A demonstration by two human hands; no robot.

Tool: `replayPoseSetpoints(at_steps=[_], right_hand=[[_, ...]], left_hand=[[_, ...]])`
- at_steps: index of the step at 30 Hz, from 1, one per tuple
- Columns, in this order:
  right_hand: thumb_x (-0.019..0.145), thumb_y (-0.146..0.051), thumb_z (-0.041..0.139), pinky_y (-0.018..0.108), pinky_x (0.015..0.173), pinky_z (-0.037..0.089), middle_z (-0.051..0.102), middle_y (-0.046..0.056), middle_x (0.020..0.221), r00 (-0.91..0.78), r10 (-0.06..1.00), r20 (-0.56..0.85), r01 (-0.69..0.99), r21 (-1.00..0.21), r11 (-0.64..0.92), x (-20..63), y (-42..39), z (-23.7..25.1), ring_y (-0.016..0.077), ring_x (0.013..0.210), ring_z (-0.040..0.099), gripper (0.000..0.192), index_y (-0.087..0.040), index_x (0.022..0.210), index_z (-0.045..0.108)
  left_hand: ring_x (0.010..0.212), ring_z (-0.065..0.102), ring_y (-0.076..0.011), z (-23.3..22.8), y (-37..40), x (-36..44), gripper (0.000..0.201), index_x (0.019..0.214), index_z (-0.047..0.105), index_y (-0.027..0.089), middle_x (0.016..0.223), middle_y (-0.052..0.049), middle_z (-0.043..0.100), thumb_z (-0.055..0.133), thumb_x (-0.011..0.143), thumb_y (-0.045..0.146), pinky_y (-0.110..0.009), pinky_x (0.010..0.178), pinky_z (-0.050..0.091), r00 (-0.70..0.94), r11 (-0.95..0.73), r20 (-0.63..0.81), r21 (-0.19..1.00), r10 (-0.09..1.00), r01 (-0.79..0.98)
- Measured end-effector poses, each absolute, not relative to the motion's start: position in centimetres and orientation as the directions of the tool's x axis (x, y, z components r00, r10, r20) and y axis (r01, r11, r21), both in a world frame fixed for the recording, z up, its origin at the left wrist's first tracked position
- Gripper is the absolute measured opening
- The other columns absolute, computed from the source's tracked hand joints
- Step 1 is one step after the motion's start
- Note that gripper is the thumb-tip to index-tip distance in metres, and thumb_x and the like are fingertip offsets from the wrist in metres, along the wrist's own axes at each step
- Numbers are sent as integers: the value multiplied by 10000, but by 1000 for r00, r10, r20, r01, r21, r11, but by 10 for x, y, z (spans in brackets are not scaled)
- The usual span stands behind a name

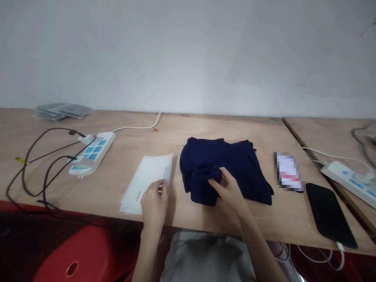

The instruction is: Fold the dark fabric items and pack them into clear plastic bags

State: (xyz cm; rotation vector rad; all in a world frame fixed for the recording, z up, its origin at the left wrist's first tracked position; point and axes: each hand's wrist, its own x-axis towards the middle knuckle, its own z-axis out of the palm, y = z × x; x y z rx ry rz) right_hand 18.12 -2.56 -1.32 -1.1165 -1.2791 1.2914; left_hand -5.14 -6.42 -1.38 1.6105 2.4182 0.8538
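Observation:
A small stack of frosted plastic bags (149,172) lies flat on the table, a small label near its lower edge. My left hand (154,201) is closed at the stack's right side, thumb and fingers pinching the edge of a bag. To the right, navy blue fabric is spread in a pile (241,168); its exact garment type does not show. Over the near left part of that pile, my right hand (230,192) grips a small folded piece of navy fabric (203,188) between thumb and fingers. Part of the pile is hidden behind this hand.
Left of the bags is a white power strip (95,152) with black cables. Flat grey packets (63,111) lie by the wall. At right are a pixelated phone (288,172), a black phone (330,213) on a charging cable and another power strip (351,182). A red stool (79,250) stands below.

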Motion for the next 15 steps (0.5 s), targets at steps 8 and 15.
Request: replayPoseSetpoints(at_steps=[8, 15], right_hand=[[758, -417, 728, 387, 773, 555, 720, 63, 961, -23, 989, -149, -263, -953, -150, 235, -48, -20, 264, 914, 681, 312, -244, 1000, 635], [799, -523, 603, 435, 691, 562, 719, 75, 799, 185, 978, -98, -163, -984, -68, 260, -69, -42, 282, 770, 681, 280, -268, 891, 674]], left_hand=[[900, 696, -199, 9, -58, 15, 310, 1121, 671, 229, 1017, -47, 740, 470, 907, 128, -339, 821, 557, -56, -218, 449, 536, 892, 816], [1006, 676, -229, -8, -35, 51, 296, 1122, 675, 206, 1112, -74, 728, 476, 920, 122, -421, 898, 568, 153, -405, 443, 555, 883, 727]])
